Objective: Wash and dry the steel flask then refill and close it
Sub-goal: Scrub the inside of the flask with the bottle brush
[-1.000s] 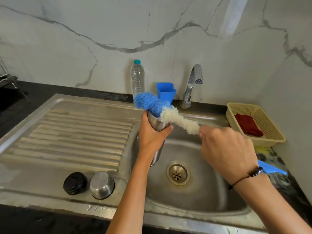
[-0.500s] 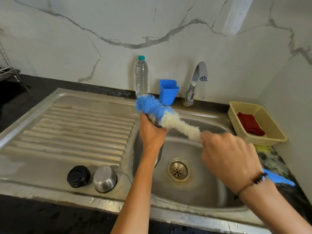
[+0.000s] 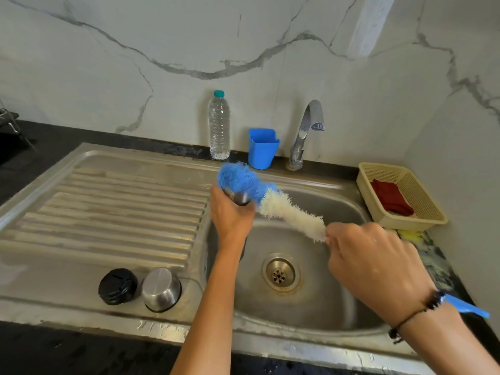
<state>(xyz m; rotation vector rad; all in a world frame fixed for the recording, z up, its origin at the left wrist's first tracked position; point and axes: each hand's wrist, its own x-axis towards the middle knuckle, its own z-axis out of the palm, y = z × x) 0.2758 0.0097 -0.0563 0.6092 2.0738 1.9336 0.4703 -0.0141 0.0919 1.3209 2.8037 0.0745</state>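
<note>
Since a moment ago my right hand [image 3: 376, 263] drew the gripped bottle brush [image 3: 270, 201] rightward; its blue tip lies across the mouth of the steel flask [image 3: 239, 197], gripped by my left hand [image 3: 230, 216] over the sink [image 3: 338, 307].

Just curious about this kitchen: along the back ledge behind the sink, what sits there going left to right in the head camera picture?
Clear water bottle → blue cup → tap → beige basket, with a red cloth inside.
</note>
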